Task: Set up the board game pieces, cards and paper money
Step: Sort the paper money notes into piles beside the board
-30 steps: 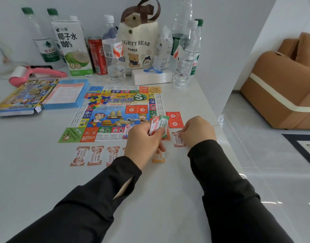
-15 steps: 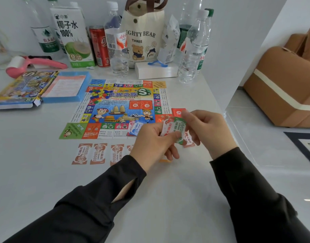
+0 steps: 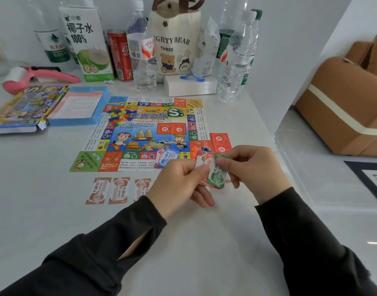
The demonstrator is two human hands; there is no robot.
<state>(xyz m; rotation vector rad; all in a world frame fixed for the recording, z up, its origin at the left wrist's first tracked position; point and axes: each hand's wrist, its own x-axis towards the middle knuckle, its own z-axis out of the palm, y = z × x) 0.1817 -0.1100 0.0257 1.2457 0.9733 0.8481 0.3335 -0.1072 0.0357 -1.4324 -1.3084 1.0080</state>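
while right hand (image 3: 254, 167) pinches notes (image 3: 215, 177), table edge (image 3: 267, 133) close

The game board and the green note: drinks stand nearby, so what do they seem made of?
The game board looks like thin printed paper, perhaps lightly coated: no visible thickness at its edges. The green note seems thin matte paper too: it curls where the right hand pinches it.

We see a coconut-water carton (image 3: 85, 45), a red can (image 3: 119, 54) and a tote bag (image 3: 174, 45) standing side by side; a pink roller (image 3: 40, 76) lies left.
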